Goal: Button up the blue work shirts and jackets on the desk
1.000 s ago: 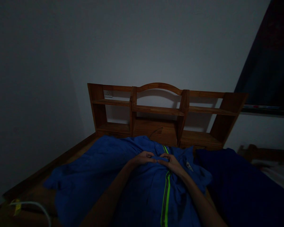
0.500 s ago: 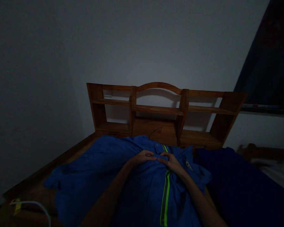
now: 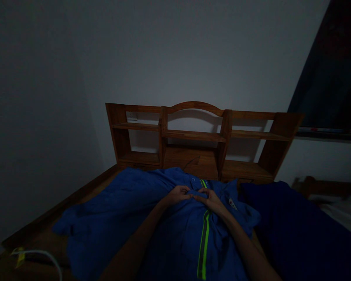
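My left hand (image 3: 179,194) and right hand (image 3: 211,201), nearly closed, pinch the blue garment (image 3: 105,218) spread beneath them, near the headboard (image 3: 193,136), a wooden strip (image 3: 89,192) exposed leftward.

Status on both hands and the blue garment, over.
Left hand, right hand: pinching cloth. Blue garment: spread out, rumpled. Nothing visibly blocking the hands.

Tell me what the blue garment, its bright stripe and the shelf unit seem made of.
Blue garment: matt cloth, judging by its soft creases. Bright stripe: possibly reflective tape, yellow-green edges around a greyish band. Shelf unit: apparently wood, brown boards with darker streaks; varnish uncertain.
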Tool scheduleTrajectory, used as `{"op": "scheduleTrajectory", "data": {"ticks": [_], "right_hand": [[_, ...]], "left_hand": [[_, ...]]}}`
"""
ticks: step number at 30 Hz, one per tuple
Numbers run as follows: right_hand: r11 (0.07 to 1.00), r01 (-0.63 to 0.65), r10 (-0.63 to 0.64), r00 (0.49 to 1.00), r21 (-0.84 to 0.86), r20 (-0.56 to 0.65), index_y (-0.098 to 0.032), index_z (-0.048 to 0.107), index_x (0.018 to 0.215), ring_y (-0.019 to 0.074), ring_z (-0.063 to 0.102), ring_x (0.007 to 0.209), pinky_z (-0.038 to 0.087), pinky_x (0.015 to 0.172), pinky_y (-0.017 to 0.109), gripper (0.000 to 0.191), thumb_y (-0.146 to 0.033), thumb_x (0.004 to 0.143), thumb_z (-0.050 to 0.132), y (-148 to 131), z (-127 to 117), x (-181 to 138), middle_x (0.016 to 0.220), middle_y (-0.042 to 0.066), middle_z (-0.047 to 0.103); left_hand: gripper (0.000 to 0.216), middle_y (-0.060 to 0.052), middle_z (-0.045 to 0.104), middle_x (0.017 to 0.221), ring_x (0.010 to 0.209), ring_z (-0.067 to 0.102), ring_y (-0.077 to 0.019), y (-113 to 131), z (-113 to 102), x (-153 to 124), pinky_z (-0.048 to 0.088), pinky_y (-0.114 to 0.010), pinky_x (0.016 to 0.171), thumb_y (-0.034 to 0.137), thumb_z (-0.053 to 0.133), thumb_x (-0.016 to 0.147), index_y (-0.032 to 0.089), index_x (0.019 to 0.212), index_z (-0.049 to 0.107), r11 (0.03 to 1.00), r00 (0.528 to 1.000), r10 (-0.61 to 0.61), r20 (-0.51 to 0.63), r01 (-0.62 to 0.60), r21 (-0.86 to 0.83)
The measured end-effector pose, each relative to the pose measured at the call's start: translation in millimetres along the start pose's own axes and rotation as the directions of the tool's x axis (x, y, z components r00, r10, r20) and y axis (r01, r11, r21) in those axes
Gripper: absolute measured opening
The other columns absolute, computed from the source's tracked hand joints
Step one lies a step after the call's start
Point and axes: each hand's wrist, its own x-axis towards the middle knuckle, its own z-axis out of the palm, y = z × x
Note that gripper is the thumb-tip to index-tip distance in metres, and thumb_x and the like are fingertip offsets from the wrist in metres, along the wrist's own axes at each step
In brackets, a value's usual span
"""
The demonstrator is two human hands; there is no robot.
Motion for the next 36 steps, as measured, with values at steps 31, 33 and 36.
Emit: {"op": "scheduleTrajectory", "data": {"ticks": [31,33,36], "right_hand": [[0.999,-0.015,0.014,1.000,-0.040,-0.018,-0.016,0.068,0.081,0.0184,0.060,0.075,0.045,0.068,0.027,0.038,-0.051,0.067,0.066,-9.1,0.0,-2.2,0.079,0.003,0.066],[0.999,-0.016,0.016,1.000,-0.041,-0.015,-0.016,0.068,0.081,0.0183,0.060,0.075,0.045,0.069,0.027,0.037,-0.050,0.068,0.066,-8.8,-0.1,-2.0,0.080,0.003,0.066],[0.998,-0.008,0.007,1.000,-0.056,-0.013,-0.017,0.067,0.082,0.0184,0.059,0.077,0.045,0.071,0.027,0.034,-0.049,0.069,0.066,-10.0,-1.0,-2.6,0.082,0.003,0.066]], "left_hand": [[0.028,-0.004,0.065,0.084,0.079,0.060,-0.0157,2.6,0.9,-5.7,0.045,-0.025,0.072,0.029,0.065,0.067,0.013,0.090,0.062,0.989,0.993,0.119,0.022,-0.121,0.082],[0.029,-0.004,0.065,0.084,0.079,0.060,-0.0159,3.6,1.5,-6.3,0.045,-0.025,0.072,0.028,0.066,0.066,0.013,0.090,0.063,0.988,0.992,0.125,0.015,-0.126,0.095],[0.028,-0.004,0.065,0.083,0.079,0.059,-0.0156,3.4,1.3,-5.6,0.044,-0.026,0.074,0.028,0.066,0.066,0.013,0.090,0.064,0.984,0.990,0.140,0.008,-0.140,0.107]]}}
